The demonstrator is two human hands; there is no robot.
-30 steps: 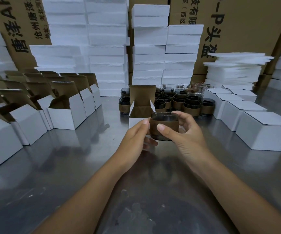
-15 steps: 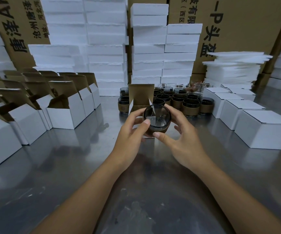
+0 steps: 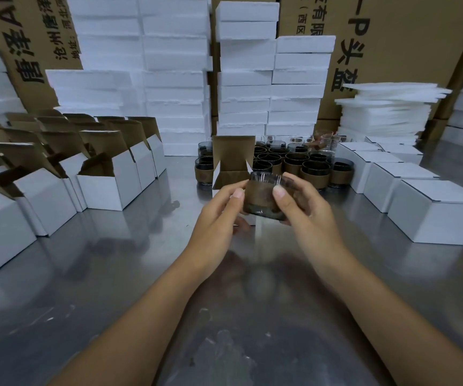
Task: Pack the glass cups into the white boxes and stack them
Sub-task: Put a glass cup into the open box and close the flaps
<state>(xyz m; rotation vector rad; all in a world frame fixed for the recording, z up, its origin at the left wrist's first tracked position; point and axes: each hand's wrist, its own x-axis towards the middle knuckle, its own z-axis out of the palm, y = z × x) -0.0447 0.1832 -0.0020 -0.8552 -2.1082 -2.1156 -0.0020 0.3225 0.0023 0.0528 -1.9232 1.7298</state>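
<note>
Half a second ago the cup [image 3: 263, 199] was tipped so that its round glass end faced the camera. Now it is turned back nearly upright, rim up, with its brown sleeve facing the viewer. Both grips have shifted slightly right with it, and both thumbs are now flat on the sleeve.

The left grip [image 3: 219, 215] holds the cup's left side: thumb [image 3: 237, 193] on the near face of the sleeve, the other fingers curled behind and below the base. The right grip [image 3: 305, 207] mirrors it, with its thumb on the sleeve's near right and its fingers wrapped round the far side. Both forearms reach in from the bottom edge and converge on the cup. The cup is carried between the two grips, off the surface [image 3: 113, 274].

Far left of the grips are rows of open boxes [image 3: 107, 188], brown flaps raised. Just behind the cup, touching or nearly touching it (I cannot tell which), an open box [image 3: 233, 154] stands with its lid flap upright. Behind and right of the grips a cluster of sleeved cups [image 3: 294, 165] waits. Further right, closed boxes [image 3: 436, 210] sit in a row, well apart from the right grip. Foam blocks [image 3: 174, 79] and cartons [image 3: 405, 37] rise at the back.
</note>
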